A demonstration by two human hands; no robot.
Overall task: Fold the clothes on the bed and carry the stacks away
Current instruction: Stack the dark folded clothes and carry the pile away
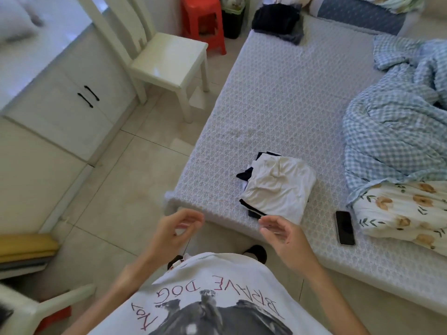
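A folded stack of clothes [275,187], white on top with dark pieces underneath, lies near the bed's near edge. A second, dark stack of clothes [278,20] sits at the far end of the bed [278,100]. My left hand [176,230] hovers over the floor just off the bed's corner, fingers loosely curled and holding nothing. My right hand [278,232] hangs in front of the white stack, close to its near edge, fingers relaxed and empty.
A black phone [345,227] lies on the bed right of the stack, beside a flowered pillow [406,211]. A blue checked quilt [399,112] is bunched on the right. A white chair [169,64], a red stool [203,20] and a white cabinet [72,105] stand left.
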